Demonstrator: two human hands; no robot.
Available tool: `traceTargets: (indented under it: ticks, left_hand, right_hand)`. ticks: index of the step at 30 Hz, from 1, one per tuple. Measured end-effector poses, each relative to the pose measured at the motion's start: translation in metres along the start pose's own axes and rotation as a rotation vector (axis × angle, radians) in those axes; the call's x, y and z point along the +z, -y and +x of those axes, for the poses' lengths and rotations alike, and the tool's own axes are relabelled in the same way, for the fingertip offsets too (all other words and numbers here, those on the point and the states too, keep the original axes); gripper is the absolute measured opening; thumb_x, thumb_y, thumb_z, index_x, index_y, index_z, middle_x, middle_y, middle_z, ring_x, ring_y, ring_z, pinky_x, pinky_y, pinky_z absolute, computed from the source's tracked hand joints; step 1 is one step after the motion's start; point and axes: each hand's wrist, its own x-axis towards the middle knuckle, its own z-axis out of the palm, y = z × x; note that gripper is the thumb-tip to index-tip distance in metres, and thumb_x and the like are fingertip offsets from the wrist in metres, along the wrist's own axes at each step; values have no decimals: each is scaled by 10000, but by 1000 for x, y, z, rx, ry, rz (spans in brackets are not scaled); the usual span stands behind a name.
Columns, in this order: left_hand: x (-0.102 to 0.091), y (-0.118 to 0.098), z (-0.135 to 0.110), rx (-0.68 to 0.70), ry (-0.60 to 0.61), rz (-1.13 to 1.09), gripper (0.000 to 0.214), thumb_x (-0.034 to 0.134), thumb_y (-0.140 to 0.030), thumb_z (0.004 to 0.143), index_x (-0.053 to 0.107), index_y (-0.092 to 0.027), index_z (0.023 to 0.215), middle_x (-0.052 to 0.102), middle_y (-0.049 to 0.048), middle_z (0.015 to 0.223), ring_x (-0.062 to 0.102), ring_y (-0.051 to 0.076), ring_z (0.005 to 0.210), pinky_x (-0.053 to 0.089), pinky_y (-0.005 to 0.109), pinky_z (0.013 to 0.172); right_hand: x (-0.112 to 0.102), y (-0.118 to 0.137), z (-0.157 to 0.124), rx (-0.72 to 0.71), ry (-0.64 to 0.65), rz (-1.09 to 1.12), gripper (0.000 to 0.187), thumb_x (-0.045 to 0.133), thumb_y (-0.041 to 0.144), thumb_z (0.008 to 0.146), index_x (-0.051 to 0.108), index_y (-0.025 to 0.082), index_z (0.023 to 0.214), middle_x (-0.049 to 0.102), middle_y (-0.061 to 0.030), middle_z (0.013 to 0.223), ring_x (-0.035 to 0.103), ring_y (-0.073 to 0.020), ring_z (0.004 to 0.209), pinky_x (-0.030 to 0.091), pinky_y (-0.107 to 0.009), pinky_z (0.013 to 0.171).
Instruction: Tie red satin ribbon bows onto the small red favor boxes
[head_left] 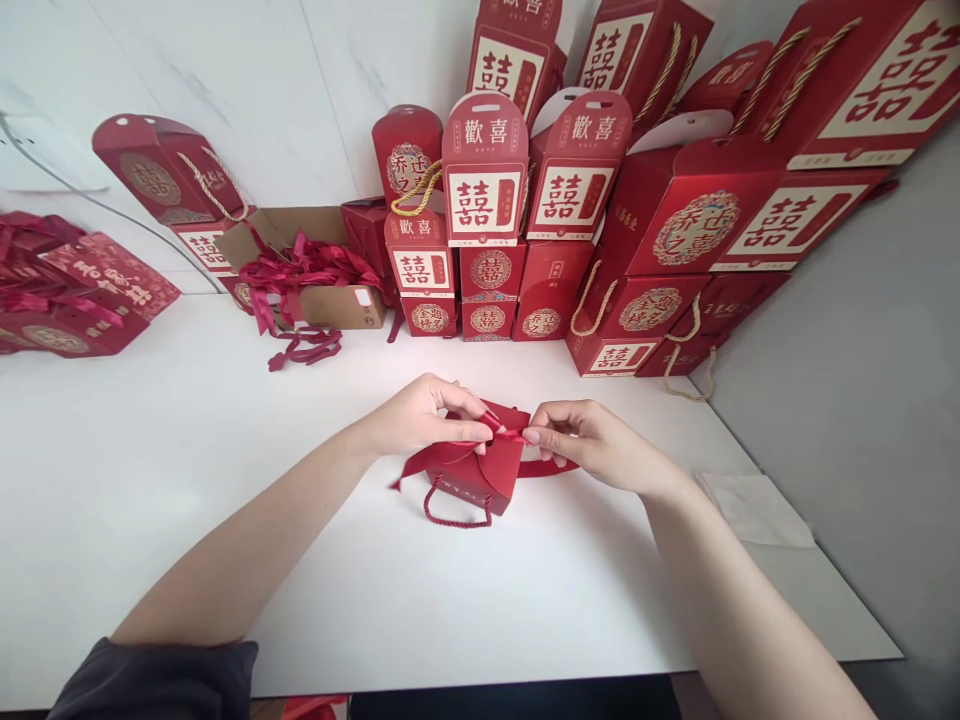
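Note:
A small red gift box (484,478) with a twisted red cord handle (457,523) sits on the white table in front of me. A red ribbon (512,434) runs across its top. My left hand (435,415) pinches the ribbon between thumb and fingers, just over the box. From the right, my right hand (577,437) pinches the same ribbon close by. One ribbon tail hangs to the left of the box, and another part loops out under my right hand. The fingers cover part of the box top, so I cannot tell how the ribbon is tied.
Behind stand stacked red gift boxes (487,200), several with gold rope handles. An open cardboard box (341,305) full of red ribbons is at the back left. More red boxes (67,290) lie at far left. A pale sheet (757,508) rests by the grey wall on the right.

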Motion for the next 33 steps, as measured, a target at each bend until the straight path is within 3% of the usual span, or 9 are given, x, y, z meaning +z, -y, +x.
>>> traceTargets:
  ticks: [5,9,12,16,21,24,30,33]
  left_hand:
    - [-5,-7,-3,-116,35,-38,268,734,-263,778,712,-159,1025,758,72,905,688,147,787,535,262,742]
    - [-6,-11,-5,-103,41,-4,253,705,-251,795,703,-160,1031,743,67,930,683,148,807,534,254,731]
    - [-5,-10,-4,-66,37,36,237,696,-252,794,701,-155,1010,730,71,947,673,163,847,531,275,762]
    - [-4,-8,-3,-48,46,98,215,680,-208,782,707,-156,988,723,60,937,658,168,861,521,302,810]
    - [-4,-9,-3,-10,72,111,153,638,-183,796,698,-163,935,712,30,918,647,143,822,505,310,859]
    - [-6,-13,-4,-12,112,138,164,663,-215,793,692,-167,947,703,28,903,636,154,836,497,308,849]
    - [-8,-11,-4,-30,95,173,233,589,-374,884,692,-165,903,672,29,844,606,150,809,477,318,864]
    - [-9,-7,-3,-26,97,187,254,559,-393,902,685,-172,896,661,11,794,588,132,745,453,357,931]
  right_hand:
    - [-5,6,-4,-82,-19,95,305,635,446,876,625,168,752,557,11,696,509,-119,660,419,-260,633]
    - [2,12,-7,-217,-26,162,189,633,369,895,692,195,853,624,-17,796,569,-146,734,464,-288,690]
    - [16,14,-4,-344,-94,25,175,558,308,946,714,239,985,647,-35,897,585,-164,798,466,-317,732]
    - [37,13,6,-488,-241,-327,235,479,207,974,691,272,1054,671,-33,926,600,-188,871,407,-383,860]
    - [55,14,16,-456,-429,-503,105,565,210,927,623,240,1010,684,-16,853,603,-186,791,369,-375,856]
    - [60,13,18,-439,-504,-524,122,626,212,874,553,224,971,649,6,791,586,-177,742,366,-373,861]
    - [56,13,16,-414,-485,-467,196,615,199,854,530,225,1028,643,-26,918,594,-205,855,390,-385,861]
    - [52,14,14,-373,-446,-358,102,569,280,912,589,227,996,646,-48,973,590,-216,912,418,-380,860]
